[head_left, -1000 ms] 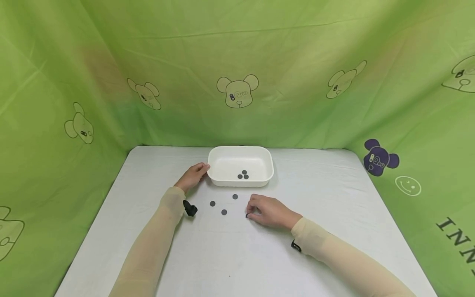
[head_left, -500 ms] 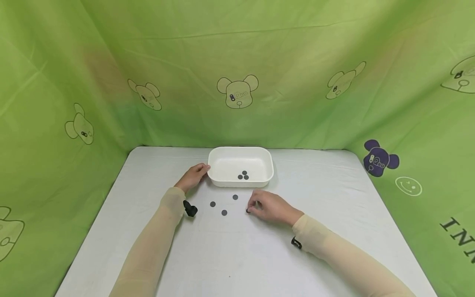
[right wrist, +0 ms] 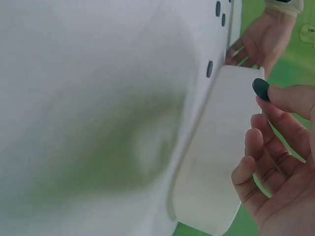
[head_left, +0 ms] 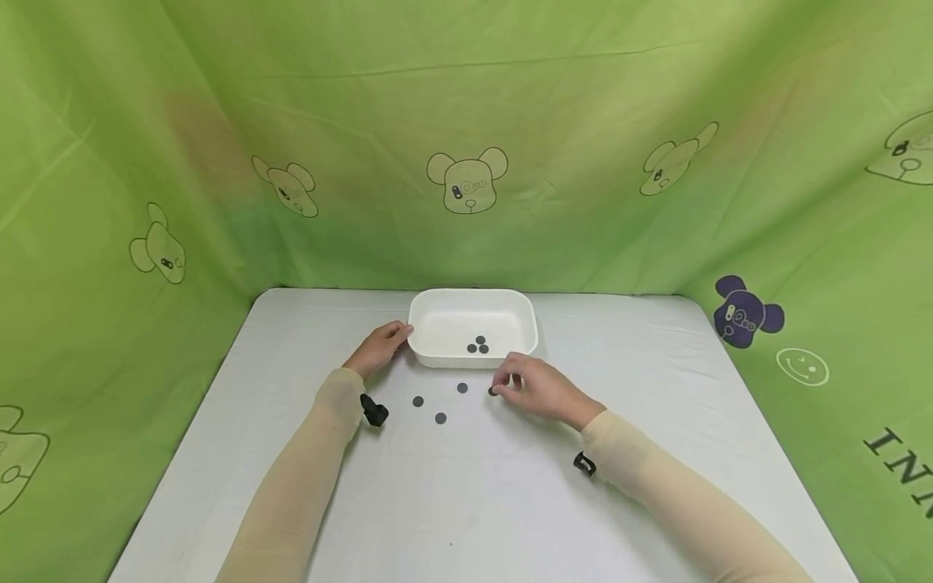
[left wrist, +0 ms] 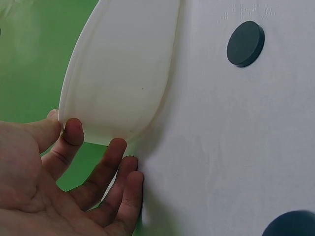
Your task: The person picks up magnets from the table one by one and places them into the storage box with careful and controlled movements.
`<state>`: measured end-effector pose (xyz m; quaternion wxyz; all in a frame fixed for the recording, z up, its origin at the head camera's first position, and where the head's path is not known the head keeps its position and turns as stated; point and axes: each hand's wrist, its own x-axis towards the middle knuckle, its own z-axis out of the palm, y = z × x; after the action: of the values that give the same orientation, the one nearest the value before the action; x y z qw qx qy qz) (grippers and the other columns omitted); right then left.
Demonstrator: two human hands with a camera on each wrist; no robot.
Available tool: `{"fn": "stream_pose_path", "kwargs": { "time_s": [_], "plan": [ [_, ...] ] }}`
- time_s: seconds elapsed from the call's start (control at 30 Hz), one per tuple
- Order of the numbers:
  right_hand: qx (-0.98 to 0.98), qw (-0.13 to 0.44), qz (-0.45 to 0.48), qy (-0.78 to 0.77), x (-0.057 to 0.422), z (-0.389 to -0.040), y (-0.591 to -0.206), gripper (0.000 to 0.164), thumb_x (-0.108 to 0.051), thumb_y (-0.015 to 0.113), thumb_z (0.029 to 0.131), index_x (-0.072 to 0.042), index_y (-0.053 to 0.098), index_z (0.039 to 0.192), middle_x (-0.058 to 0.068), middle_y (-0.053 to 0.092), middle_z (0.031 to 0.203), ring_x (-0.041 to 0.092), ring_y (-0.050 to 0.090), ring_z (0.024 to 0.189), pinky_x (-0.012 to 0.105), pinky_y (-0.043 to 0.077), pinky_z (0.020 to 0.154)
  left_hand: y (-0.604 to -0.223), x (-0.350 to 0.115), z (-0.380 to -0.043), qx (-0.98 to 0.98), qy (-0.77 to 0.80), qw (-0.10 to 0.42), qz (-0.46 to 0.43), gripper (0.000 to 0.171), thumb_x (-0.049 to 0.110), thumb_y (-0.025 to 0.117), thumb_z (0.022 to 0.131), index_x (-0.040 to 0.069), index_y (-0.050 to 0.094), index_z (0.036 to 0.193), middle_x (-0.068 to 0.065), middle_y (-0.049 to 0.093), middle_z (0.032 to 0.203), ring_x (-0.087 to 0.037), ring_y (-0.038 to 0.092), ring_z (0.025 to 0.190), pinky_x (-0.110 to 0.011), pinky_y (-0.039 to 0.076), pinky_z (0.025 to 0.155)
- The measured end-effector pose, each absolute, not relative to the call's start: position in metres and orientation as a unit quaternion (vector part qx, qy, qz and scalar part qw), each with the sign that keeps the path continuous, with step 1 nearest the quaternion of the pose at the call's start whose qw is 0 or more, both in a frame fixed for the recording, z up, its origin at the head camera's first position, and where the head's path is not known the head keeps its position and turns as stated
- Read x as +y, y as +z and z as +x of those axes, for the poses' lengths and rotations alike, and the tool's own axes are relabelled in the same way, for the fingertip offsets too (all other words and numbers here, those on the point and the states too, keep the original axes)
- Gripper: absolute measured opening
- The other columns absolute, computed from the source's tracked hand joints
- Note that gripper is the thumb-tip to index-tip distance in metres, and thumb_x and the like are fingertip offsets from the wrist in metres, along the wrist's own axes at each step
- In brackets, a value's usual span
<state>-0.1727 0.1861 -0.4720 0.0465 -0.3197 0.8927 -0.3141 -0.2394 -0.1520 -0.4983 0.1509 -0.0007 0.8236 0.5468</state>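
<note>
A white rectangular plastic tub (head_left: 445, 362) stands at the back of the table, with three dark round discs (head_left: 472, 349) lying on its floor. My left hand (head_left: 375, 348) pinches the tub's left end at the rim; in the left wrist view the thumb and index finger (left wrist: 74, 132) are on either side of the edge. Between thumb and index finger, my right hand (head_left: 543, 391) pinches one more dark disc (right wrist: 261, 90), just in front of the tub's front right corner. Three loose discs lie on the table before the tub, the nearest to it being one disc (head_left: 462, 389).
The other two loose discs are a left one (head_left: 419, 402) and a front one (head_left: 440, 419). A white cloth covers the table (head_left: 452, 502). Green curtains (head_left: 568, 235) with bear prints enclose the back and both sides.
My right hand has carried its pinched disc up and forward, away from me, toward the tub's front wall. The left hand has stayed at the tub's left end.
</note>
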Motion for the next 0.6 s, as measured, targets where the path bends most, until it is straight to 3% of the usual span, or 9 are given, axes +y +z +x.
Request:
{"fn": "stream_pose_path", "kwargs": {
  "time_s": [0.6],
  "plan": [
    [0.874,0.014,-0.305,-0.379,0.187,-0.198,-0.46,0.003,-0.01,0.078,0.099,-0.009,0.076,0.101,-0.005,0.067,0.092,0.016,0.062,0.083,0.03,0.055,0.075,-0.497,-0.152,-0.239,0.824,0.545,0.155,-0.002,0.036,0.044,0.052,0.114,0.011,0.064,0.106,-0.006,0.058,0.107,-0.022,0.052,0.103,-0.035,0.04,0.094]
  ]
}}
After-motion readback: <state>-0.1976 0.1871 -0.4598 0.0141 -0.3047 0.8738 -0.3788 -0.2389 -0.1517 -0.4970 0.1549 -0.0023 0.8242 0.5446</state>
